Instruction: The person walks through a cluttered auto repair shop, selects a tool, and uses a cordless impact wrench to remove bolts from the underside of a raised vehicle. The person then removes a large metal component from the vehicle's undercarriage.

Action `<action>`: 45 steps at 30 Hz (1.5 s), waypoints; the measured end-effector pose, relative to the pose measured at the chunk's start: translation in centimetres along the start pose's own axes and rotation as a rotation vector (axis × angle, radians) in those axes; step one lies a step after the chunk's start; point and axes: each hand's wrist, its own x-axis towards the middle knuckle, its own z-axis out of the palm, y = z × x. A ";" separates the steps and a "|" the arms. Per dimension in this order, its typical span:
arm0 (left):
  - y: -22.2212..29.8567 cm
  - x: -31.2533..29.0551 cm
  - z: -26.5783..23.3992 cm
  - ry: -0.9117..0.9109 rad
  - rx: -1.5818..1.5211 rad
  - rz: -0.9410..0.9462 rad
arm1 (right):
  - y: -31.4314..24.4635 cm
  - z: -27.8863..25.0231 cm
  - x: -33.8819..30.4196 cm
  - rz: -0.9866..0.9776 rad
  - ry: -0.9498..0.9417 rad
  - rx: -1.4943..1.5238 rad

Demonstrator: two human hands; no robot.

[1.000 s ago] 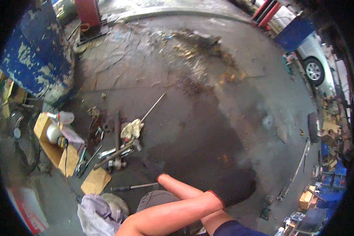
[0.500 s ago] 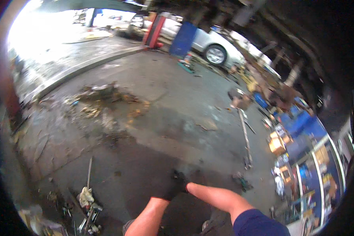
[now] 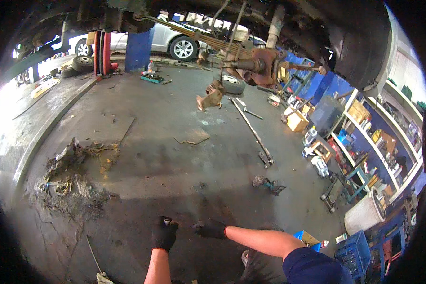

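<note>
Both my hands wear black gloves and are held over the dark floor, a short gap apart. My left hand (image 3: 164, 236) is closed, and a small dark round piece (image 3: 167, 220) with a pale spot shows at its top, too small to name. My right hand (image 3: 213, 229) reaches in from the right with its fingers curled together. Whatever those fingers pinch, if anything, is too dark to make out.
Overhead, a raised vehicle's underside with a rusty hub part (image 3: 262, 66) hangs low. A long metal bar (image 3: 252, 128), a dark rag-like bundle (image 3: 268, 184) and a heap of dirty debris (image 3: 71, 182) lie on the floor. Cluttered shelves (image 3: 383, 156) line the right.
My hands, close together before, have come apart, the left one moving left. My view has turned right, bringing the hanging hub part and more of the shelves into sight.
</note>
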 end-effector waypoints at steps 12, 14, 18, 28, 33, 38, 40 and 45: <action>0.2 3.3 8.7 -0.339 -0.537 -0.185 | 0.9 -1.1 -4.6 -0.252 0.094 -0.899; -0.3 3.8 9.7 -0.353 -0.410 -0.066 | -2.0 -2.7 -5.7 -0.071 0.017 -0.949; -0.7 4.2 11.4 -0.252 -0.036 0.472 | -5.7 -5.4 -7.2 -0.115 -0.005 -1.035; 1.4 4.7 15.3 -0.382 0.281 0.145 | 1.4 -28.3 -10.8 0.363 0.183 -1.291; -1.0 6.1 16.2 -0.320 0.365 0.174 | 8.6 -38.7 -11.9 0.551 0.364 -1.200; -3.8 7.1 17.4 -0.397 0.776 0.474 | 8.5 -48.6 -11.0 0.432 0.781 -0.887; -3.9 7.9 18.3 -0.455 1.029 0.728 | 8.6 -52.7 -10.1 0.303 0.806 -0.763; 0.2 9.7 22.4 -0.296 0.394 0.117 | 12.6 -61.1 -4.9 0.388 0.509 -0.761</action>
